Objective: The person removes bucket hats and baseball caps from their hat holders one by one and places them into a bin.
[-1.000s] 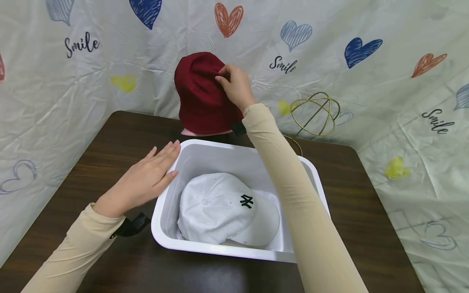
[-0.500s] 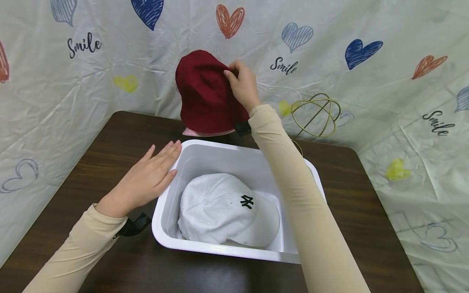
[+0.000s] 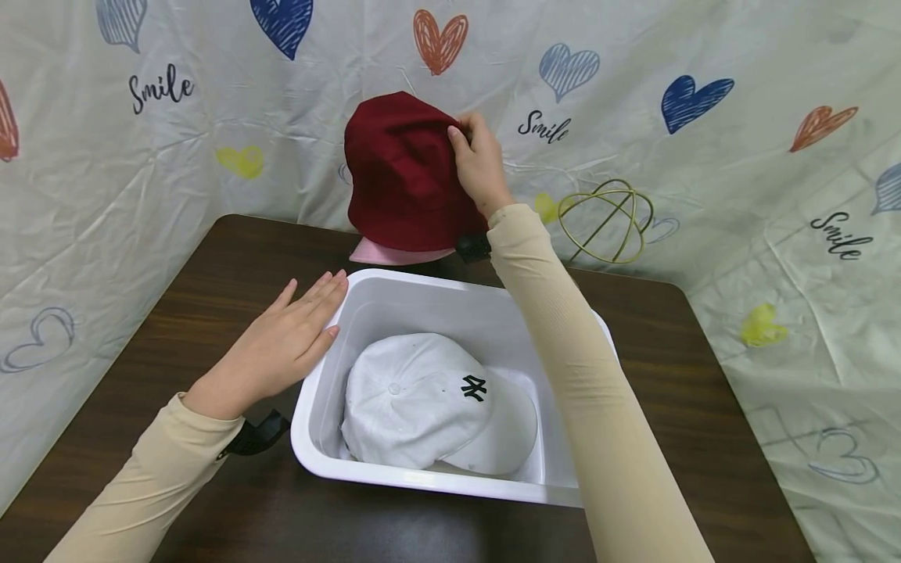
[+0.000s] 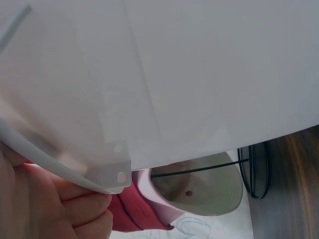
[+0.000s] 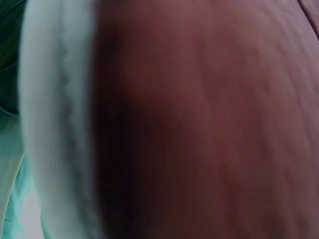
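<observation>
My right hand (image 3: 482, 160) pinches the upper right side of a dark red bucket hat (image 3: 408, 180) behind the bin. Beneath it shows the brim of a pink hat (image 3: 397, 253), whose pale inside (image 4: 214, 186) appears in the left wrist view. Straight fingers of my left hand (image 3: 274, 348) rest along the left rim of a white plastic bin (image 3: 436, 281). Inside the bin lies a white baseball cap (image 3: 415, 399) with a black emblem, its visor toward the right. Red fabric (image 5: 214, 119), close and blurred, fills most of the right wrist view.
A gold wire hat stand (image 3: 608, 223) rises at the back right, partly behind my right sleeve (image 3: 584, 375). Dark wooden tabletop (image 3: 676, 391) surrounds the bin. A white cloth with hearts (image 3: 436, 39) hangs close behind the table's back edge.
My right hand has shifted slightly right along the red bucket hat, which has lifted and moved a little right. More of the pink brim shows below. The left hand keeps its place.
</observation>
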Tool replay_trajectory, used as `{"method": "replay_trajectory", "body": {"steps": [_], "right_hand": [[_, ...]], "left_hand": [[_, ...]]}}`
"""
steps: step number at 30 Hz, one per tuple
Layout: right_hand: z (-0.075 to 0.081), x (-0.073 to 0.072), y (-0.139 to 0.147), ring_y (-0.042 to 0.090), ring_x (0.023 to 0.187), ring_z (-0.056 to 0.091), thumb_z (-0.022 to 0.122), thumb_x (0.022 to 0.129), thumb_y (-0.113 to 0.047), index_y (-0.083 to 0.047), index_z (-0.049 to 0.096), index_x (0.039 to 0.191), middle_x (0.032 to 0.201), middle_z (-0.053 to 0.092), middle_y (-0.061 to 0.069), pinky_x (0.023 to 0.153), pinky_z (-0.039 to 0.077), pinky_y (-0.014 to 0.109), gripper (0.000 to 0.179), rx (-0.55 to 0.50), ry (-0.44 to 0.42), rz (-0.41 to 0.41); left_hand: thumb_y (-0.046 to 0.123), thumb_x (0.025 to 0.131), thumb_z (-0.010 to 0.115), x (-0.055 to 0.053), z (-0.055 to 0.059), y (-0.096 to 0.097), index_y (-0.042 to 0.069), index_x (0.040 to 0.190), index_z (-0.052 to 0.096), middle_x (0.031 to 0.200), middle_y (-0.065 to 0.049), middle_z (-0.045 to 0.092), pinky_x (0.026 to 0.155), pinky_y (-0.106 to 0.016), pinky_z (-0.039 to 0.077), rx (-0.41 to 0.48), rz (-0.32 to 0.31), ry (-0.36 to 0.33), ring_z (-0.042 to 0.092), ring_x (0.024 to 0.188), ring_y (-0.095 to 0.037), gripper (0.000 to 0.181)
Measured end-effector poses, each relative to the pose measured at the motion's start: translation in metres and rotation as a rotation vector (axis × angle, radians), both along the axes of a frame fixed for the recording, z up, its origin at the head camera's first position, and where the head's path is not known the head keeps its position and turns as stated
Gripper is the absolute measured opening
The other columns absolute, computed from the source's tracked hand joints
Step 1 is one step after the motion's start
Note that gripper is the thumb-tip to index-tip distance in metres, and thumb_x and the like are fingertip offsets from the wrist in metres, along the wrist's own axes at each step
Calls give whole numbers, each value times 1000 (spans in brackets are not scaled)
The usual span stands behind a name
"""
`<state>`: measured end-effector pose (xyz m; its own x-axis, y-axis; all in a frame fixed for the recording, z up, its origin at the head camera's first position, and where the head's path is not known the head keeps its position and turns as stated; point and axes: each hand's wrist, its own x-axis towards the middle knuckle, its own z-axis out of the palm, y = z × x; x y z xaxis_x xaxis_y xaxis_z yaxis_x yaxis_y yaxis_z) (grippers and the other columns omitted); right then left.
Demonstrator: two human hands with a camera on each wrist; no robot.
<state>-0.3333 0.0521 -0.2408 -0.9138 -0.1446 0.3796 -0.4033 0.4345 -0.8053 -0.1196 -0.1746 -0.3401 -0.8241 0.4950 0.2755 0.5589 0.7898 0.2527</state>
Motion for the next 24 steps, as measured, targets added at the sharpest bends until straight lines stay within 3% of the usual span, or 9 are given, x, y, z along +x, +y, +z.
{"method": "replay_trajectory", "body": {"steps": [8, 13, 19, 24], "right_hand": [[-2, 0, 1, 10, 95, 47, 42, 101, -9, 1, 48, 108, 107, 55, 9, 80, 35, 15, 14, -43, 5, 29], [-3, 0, -2, 11, 97, 47, 39, 101, -10, 1, 48, 110, 106, 53, 9, 82, 35, 15, 17, 2, 0, 16], [-4, 1, -6, 12, 91, 48, 53, 97, -23, 0, 54, 108, 99, 55, 6, 77, 37, 17, 26, 58, -28, -6], [-5, 0, -5, 12, 86, 50, 59, 94, -20, 0, 61, 97, 90, 58, 5, 75, 39, 20, 21, 51, 14, 39]], "left_hand": [[18, 97, 46, -1, -2, -1, -4, 145, 29, 152, -16, 27, 111, -55, 13, 10, -7, 12, 25, 139, -31, 55], [19, 97, 46, -1, -3, -1, -4, 145, 29, 152, -16, 27, 110, -55, 14, 9, -4, 17, 25, 139, -30, 55], [18, 97, 46, -1, -2, -1, -3, 146, 28, 152, -15, 27, 110, -56, 14, 11, -6, 14, 24, 140, -30, 56], [18, 97, 46, -1, -2, -1, -3, 146, 28, 152, -15, 27, 111, -55, 14, 14, -6, 14, 24, 140, -30, 56]]}}
